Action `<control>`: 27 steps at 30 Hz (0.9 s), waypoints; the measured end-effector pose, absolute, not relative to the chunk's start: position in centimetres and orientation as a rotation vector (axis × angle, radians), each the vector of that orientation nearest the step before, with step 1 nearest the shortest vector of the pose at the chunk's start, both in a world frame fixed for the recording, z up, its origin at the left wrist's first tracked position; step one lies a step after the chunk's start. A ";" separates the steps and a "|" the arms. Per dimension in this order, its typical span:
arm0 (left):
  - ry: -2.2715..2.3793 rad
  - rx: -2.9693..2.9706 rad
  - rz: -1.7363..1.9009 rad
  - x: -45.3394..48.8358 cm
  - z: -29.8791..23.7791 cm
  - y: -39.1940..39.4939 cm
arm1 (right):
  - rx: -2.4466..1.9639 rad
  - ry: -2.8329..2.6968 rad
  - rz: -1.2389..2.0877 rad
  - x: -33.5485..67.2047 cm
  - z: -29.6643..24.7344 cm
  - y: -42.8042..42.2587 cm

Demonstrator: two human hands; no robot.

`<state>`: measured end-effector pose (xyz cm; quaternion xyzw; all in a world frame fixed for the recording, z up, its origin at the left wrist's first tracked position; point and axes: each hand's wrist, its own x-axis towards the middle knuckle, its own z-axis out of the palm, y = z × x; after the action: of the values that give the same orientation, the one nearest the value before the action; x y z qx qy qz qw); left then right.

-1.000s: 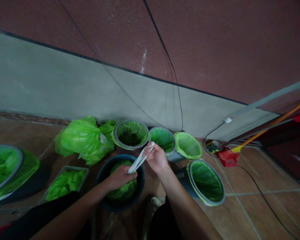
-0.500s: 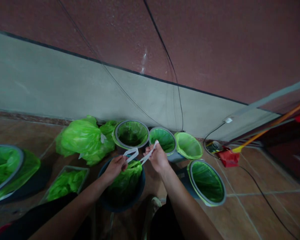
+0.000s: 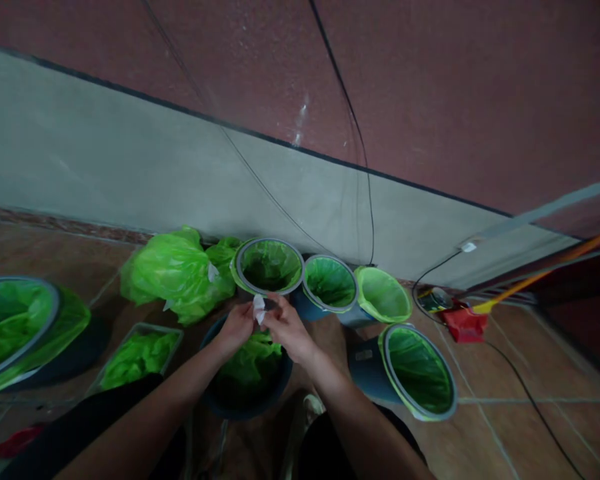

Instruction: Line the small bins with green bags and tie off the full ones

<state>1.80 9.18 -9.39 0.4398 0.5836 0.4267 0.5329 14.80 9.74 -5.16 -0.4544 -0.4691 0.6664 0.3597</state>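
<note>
A white drawstring (image 3: 259, 309) is bunched between my two hands, above a dark blue bin (image 3: 284, 379). My left hand (image 3: 239, 327) is closed on the drawstring from the left. From the right, my right hand (image 3: 289, 328) pinches it, fingers bent close to the left hand's. Below them a green garbage bag (image 3: 253, 363) is gathered and hangs down inside the bin. The fingertips partly overlap, so the exact shape of the drawstring is hidden.
Tied green bags (image 3: 177, 270) lie by the wall. Lined bins stand at the back (image 3: 273, 267), right (image 3: 423, 373) and far left (image 3: 15, 327). A clear tray (image 3: 143, 357) holds green bags. A red dustpan (image 3: 465, 323) and black cable (image 3: 527, 400) lie on the floor.
My hands have come together over the bin. The white drawstring, stretched out in two separate loops before, is now bunched between my fingers. The view has shifted slightly.
</note>
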 end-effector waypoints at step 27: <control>1.276 1.248 0.967 2.0 -9.8 7.7 | -1.193 -1.218 1.189 19.0 -4.2 12.8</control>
<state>2.02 7.67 -9.75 0.5224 0.5339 0.4045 0.5278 18.96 12.85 -4.15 -0.4946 -0.5052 0.4932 0.5068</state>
